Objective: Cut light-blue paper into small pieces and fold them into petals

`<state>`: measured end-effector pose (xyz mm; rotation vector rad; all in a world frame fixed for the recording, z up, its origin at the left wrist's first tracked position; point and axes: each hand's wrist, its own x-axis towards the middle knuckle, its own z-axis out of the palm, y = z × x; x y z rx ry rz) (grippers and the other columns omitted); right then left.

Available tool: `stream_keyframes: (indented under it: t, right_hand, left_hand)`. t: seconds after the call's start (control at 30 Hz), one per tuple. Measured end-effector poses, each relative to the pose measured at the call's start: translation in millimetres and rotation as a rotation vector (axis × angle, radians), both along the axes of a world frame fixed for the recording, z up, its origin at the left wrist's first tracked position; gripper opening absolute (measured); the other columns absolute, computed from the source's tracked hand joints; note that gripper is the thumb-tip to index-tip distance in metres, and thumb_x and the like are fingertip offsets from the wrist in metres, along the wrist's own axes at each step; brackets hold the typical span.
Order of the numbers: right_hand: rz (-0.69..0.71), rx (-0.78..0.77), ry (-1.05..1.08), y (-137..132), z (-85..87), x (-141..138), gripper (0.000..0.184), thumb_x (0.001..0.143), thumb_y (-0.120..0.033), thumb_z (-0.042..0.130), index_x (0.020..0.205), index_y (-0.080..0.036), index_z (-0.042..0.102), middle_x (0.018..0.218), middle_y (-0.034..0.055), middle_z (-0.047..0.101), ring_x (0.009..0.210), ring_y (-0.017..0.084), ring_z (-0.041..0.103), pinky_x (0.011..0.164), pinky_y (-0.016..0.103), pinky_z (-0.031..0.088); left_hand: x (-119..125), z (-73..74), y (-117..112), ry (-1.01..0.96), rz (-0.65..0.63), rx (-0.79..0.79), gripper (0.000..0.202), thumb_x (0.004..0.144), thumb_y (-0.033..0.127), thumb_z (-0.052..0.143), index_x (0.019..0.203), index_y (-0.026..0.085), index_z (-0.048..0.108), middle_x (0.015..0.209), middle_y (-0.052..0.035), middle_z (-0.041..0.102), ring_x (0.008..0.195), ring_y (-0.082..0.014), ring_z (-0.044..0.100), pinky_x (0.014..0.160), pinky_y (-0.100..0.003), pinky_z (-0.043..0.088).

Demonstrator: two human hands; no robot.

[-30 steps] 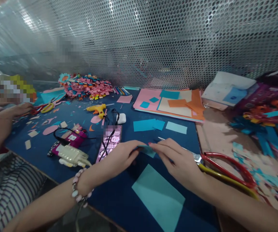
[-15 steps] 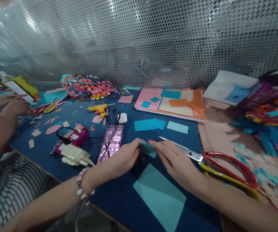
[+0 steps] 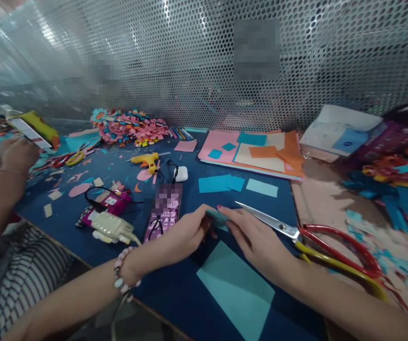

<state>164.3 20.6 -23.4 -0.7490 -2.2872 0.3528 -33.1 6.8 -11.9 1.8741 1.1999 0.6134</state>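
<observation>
At the near centre of the blue worktop point(image 3: 175, 284), the left hand point(image 3: 186, 233) and the right hand point(image 3: 257, 239) meet on a small teal paper piece point(image 3: 218, 219). Both hands are closed in a pinch: left thumb and fingers grip its left edge, and right fingertips grip its right edge. The piece sits low over the worktop; contact with the surface cannot be determined.

Adjacent items:
- Large teal sheet point(image 3: 235, 289): flat on the worktop, just in front of the hands.
- Scissors point(image 3: 332, 246): red and yellow handles, lying beside the right hand, blades pointing toward the paper piece.
- Phone point(image 3: 164, 208): flat, just left of the left hand.
- Glue gun point(image 3: 146, 160): yellow, farther back.
- Another person's hand point(image 3: 19, 154): at the far left edge.
</observation>
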Motion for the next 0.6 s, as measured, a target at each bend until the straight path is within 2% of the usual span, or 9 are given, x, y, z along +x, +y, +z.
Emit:
stream_keyframes:
  t: [0.23,0.4,0.47,0.53,0.6]
  right_hand:
    - [0.034,-0.053,-0.067,1.5,-3.7,-2.1,0.052,0.088,-0.007,0.039,0.138,-0.023,0.033,0.103,0.0086,0.059,0.088,0.020,0.060,0.072,0.036,0.057]
    - [0.019,0.006,-0.155,0.4,0.6,-5.6,0.044,0.088,-0.009,0.038,0.131,-0.018,0.042,0.106,0.0120,0.058,0.088,0.022,0.060,0.068,0.036,0.055]
    - [0.013,0.025,-0.172,-0.3,0.7,-6.4,0.045,0.088,-0.010,0.038,0.132,-0.019,0.041,0.105,0.0117,0.059,0.086,0.022,0.060,0.066,0.035,0.054]
    - [-0.005,-0.011,-0.141,-0.6,-0.9,-6.3,0.046,0.089,-0.012,0.039,0.134,-0.020,0.037,0.101,0.0096,0.060,0.081,0.020,0.060,0.064,0.033,0.053]
    - [-0.082,-0.123,-0.061,-0.6,-2.7,-5.8,0.042,0.090,-0.018,0.043,0.131,-0.020,0.038,0.093,0.0067,0.061,0.072,0.017,0.059,0.060,0.029,0.050]
  left_hand:
    - [2.7,6.2,-1.3,0.019,0.002,0.037,0.011,0.089,0.015,0.038,0.097,0.018,0.045,0.083,-0.0016,0.058,0.072,-0.0128,0.055,0.065,-0.025,0.044]
    - [3.0,9.9,-2.2,0.037,-0.020,0.040,0.015,0.090,0.018,0.040,0.104,0.018,0.045,0.094,-0.0050,0.060,0.083,-0.0158,0.058,0.074,-0.029,0.045]
    - [2.5,8.5,-1.7,0.045,-0.015,0.041,0.013,0.090,0.019,0.039,0.101,0.018,0.045,0.092,-0.0051,0.060,0.081,-0.0160,0.058,0.072,-0.028,0.045]
    - [1.9,6.7,-0.9,0.040,-0.002,0.035,0.011,0.091,0.017,0.036,0.096,0.018,0.046,0.086,-0.0040,0.060,0.076,-0.0148,0.057,0.069,-0.027,0.045]
    - [1.7,5.7,0.0,0.023,0.018,0.020,0.013,0.091,0.016,0.033,0.094,0.018,0.045,0.080,-0.0029,0.060,0.071,-0.0136,0.057,0.067,-0.026,0.045]
